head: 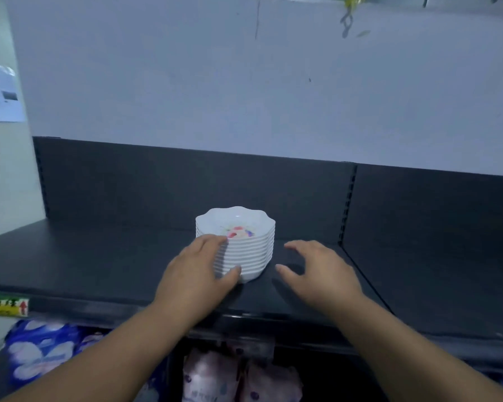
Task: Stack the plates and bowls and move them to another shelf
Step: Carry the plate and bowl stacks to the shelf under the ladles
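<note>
A stack of several white scalloped bowls (244,245) with a flower print inside the top one stands on the dark top shelf (99,256). My left hand (198,271) grips the stack's left side, fingers on the rim and thumb against the lower front. My right hand (317,271) hovers just right of the stack with fingers spread, a small gap between it and the bowls, holding nothing.
The dark back panel (186,184) rises behind the shelf, with a slotted upright (347,204) dividing it from the bay on the right. Below the shelf edge lie blue-and-white packets (41,352) and pale packets (238,378). A yellow price label (6,306) sits at the left edge.
</note>
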Demonstrator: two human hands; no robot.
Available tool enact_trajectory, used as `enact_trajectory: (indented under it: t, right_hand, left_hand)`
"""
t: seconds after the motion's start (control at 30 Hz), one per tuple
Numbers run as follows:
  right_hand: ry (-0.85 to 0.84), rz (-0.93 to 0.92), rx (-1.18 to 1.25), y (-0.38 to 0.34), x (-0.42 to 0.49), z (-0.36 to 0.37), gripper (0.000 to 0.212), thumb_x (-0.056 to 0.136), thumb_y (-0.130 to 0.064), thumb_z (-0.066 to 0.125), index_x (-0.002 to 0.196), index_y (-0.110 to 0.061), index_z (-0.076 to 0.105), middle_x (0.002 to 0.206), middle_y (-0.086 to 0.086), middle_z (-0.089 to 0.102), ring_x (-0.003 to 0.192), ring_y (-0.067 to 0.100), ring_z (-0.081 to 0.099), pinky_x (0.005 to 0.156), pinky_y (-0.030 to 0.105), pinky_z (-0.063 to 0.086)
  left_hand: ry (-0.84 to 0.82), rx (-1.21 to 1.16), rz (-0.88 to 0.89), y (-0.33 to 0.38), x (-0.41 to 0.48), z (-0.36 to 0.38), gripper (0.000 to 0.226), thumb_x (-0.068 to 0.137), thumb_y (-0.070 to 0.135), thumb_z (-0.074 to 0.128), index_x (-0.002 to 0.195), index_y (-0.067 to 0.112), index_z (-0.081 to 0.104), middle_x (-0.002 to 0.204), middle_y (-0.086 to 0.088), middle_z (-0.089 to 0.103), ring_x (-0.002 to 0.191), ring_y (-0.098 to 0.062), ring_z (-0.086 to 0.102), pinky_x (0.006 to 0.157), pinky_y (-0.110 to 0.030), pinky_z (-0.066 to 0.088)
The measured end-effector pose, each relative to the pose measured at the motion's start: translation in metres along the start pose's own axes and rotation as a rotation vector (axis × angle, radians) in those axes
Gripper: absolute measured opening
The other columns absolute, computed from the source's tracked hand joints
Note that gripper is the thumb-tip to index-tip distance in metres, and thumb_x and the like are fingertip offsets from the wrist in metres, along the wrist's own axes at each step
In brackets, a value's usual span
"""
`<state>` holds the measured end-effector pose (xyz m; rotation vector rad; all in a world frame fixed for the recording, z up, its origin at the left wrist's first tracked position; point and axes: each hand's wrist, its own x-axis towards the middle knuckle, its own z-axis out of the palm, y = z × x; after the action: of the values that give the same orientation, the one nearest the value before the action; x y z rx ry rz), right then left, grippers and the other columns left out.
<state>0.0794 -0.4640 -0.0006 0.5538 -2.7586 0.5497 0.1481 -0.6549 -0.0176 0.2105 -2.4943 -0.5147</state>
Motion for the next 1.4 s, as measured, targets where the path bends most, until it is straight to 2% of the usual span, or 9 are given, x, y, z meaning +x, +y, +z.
enact_trajectory:
  t: [0.37,0.63,0.7,0.77,0.87,1.0,1.2,1.3,1.4]
  right_hand:
    - [0.019,-0.143,0.215,0.028,0.089,0.013,0.053,0.089,-0.062,0.05,0.137,-0.041,0.046,0.139,-0.021,0.047,0.124,0.006,0.048,0.086,0.029,0.038]
    - [-0.1,0.021,0.588,0.015,0.118,0.046,0.075,0.084,-0.065,0.053,0.15,-0.036,0.029,0.153,-0.009,0.037,0.135,0.013,0.041,0.108,0.034,0.036]
    - [-0.158,0.093,0.705,0.011,0.121,0.052,0.076,0.085,-0.063,0.055,0.151,-0.038,0.027,0.152,-0.009,0.037,0.137,0.013,0.039,0.109,0.034,0.033]
    - [-0.238,0.178,0.866,0.005,0.119,0.056,0.073,0.085,-0.058,0.058,0.149,-0.038,0.03,0.142,-0.014,0.046,0.13,0.011,0.045,0.103,0.031,0.035]
    - [-0.401,0.294,1.113,-0.001,0.112,0.061,0.053,0.083,-0.056,0.059,0.133,-0.046,0.045,0.121,-0.013,0.066,0.111,0.017,0.063,0.092,0.045,0.053]
    - [-0.477,0.377,1.201,-0.009,0.11,0.062,0.03,0.091,-0.047,0.054,0.12,-0.046,0.047,0.115,-0.004,0.068,0.104,0.025,0.065,0.084,0.053,0.056]
    - [-0.415,0.416,1.194,-0.018,0.107,0.06,0.018,0.092,-0.043,0.055,0.109,-0.042,0.05,0.106,-0.002,0.071,0.093,0.024,0.068,0.067,0.045,0.06]
    - [-0.394,0.42,1.183,-0.021,0.105,0.058,0.014,0.092,-0.042,0.054,0.106,-0.041,0.051,0.103,-0.001,0.071,0.088,0.023,0.069,0.062,0.041,0.059]
    - [-0.372,0.409,1.181,-0.023,0.101,0.056,0.022,0.092,-0.043,0.054,0.113,-0.041,0.05,0.105,-0.001,0.071,0.089,0.023,0.069,0.061,0.04,0.059]
  left_hand:
    - [0.144,0.06,-0.146,-0.001,0.062,0.021,0.06,0.085,0.058,0.051,0.138,0.033,0.04,0.146,0.016,0.035,0.133,-0.01,0.034,0.104,-0.031,0.034]
    - [0.058,-0.447,-0.402,-0.032,0.088,0.03,0.078,0.082,0.05,0.063,0.147,0.027,0.028,0.152,0.006,0.031,0.136,-0.014,0.037,0.108,-0.034,0.034]
    - [-0.015,-0.67,-0.492,-0.037,0.089,0.034,0.075,0.081,0.049,0.065,0.145,0.029,0.031,0.143,0.008,0.047,0.122,-0.013,0.053,0.094,-0.03,0.045]
    - [-0.103,-0.929,-0.54,-0.04,0.089,0.038,0.063,0.081,0.045,0.066,0.137,0.029,0.041,0.117,0.009,0.067,0.097,-0.01,0.068,0.075,-0.026,0.05]
    - [-0.184,-1.13,-0.534,-0.045,0.093,0.045,0.054,0.083,0.045,0.064,0.131,0.031,0.044,0.104,0.005,0.074,0.094,-0.016,0.071,0.082,-0.035,0.053]
    - [-0.261,-1.316,-0.573,-0.05,0.102,0.048,0.053,0.087,0.054,0.054,0.133,0.028,0.048,0.112,-0.003,0.072,0.1,-0.024,0.07,0.086,-0.041,0.054]
    - [-0.149,-1.334,-0.595,-0.046,0.101,0.053,0.044,0.092,0.039,0.052,0.134,0.039,0.037,0.102,0.002,0.071,0.073,-0.016,0.074,0.055,-0.027,0.055]
    - [-0.128,-1.322,-0.588,-0.044,0.1,0.053,0.049,0.093,0.034,0.052,0.137,0.045,0.032,0.101,0.003,0.068,0.066,-0.012,0.073,0.051,-0.025,0.053]
    - [-0.109,-1.326,-0.575,-0.042,0.098,0.051,0.052,0.092,0.032,0.053,0.137,0.046,0.032,0.105,0.002,0.067,0.073,-0.015,0.073,0.051,-0.025,0.052]
